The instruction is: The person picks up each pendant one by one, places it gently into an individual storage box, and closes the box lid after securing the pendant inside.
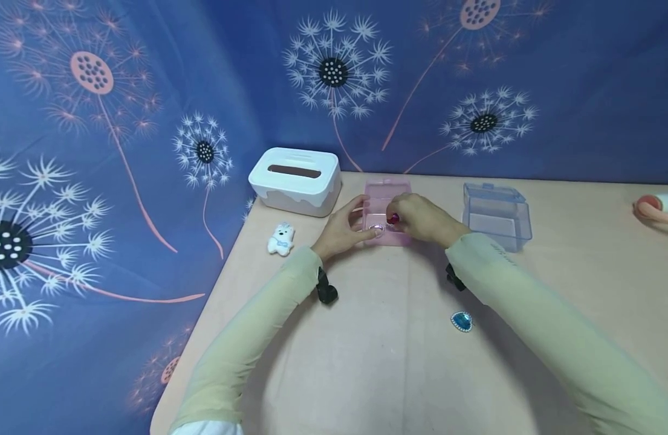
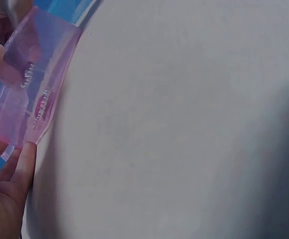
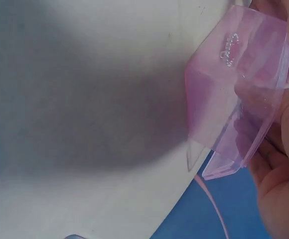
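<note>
A small translucent pink box (image 1: 395, 240) stands at the back middle of the table with its lid raised. My left hand (image 1: 341, 229) holds its left side, the thumb at the front edge and the other fingers spread along the side. My right hand (image 1: 421, 217) reaches into the box from the right and pinches a dark red gem (image 1: 393, 219). Inside the box, close to the left thumb, lies a gem with a beaded silvery rim (image 1: 376, 229). Beaded rims also show through the box wall (image 2: 7, 119) in the left wrist view.
Left of the box are a white tissue box (image 1: 295, 181) and a small white bear figure (image 1: 281, 239). An open translucent blue box (image 1: 497, 217) stands to the right. A blue gem (image 1: 461, 321) lies nearer, beside the right forearm. At the far right is a white-and-pink roll-shaped object (image 1: 662, 205).
</note>
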Demonstrator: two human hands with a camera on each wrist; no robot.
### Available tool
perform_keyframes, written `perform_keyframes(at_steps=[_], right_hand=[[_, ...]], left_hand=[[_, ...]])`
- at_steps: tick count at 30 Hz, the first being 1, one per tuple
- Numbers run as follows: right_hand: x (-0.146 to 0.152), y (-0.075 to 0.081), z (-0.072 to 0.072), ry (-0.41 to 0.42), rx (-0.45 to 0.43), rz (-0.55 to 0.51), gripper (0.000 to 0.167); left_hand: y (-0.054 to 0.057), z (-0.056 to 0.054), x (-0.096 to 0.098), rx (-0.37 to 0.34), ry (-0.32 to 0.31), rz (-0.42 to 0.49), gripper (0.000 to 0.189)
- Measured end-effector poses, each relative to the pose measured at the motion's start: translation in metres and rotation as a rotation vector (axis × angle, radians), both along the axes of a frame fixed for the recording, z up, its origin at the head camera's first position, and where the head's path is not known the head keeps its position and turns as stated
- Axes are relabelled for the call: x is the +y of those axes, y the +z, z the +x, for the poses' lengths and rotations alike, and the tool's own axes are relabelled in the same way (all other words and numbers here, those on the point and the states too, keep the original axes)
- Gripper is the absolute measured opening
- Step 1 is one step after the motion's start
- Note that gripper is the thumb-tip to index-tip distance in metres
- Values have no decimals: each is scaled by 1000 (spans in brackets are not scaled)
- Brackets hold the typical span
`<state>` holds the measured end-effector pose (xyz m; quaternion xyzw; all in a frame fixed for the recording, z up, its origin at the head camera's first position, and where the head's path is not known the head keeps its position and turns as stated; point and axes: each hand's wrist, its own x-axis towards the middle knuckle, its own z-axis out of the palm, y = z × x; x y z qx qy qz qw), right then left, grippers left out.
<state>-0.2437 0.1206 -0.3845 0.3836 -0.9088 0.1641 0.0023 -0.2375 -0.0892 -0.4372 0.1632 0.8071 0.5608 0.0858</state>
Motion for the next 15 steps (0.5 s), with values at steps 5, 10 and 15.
perform_keyframes(at_steps=[5, 10, 15], right_hand=[[0, -1, -5, 21, -41, 21, 7], [-1, 0, -9, 48, -92, 43, 8], [-2, 0, -11, 53, -117, 77, 14]], left_hand=[[0, 1, 0, 4, -4, -3, 88], [-2, 1, 0, -4, 6, -3, 88], [2, 3, 1, -18, -6, 11, 87]])
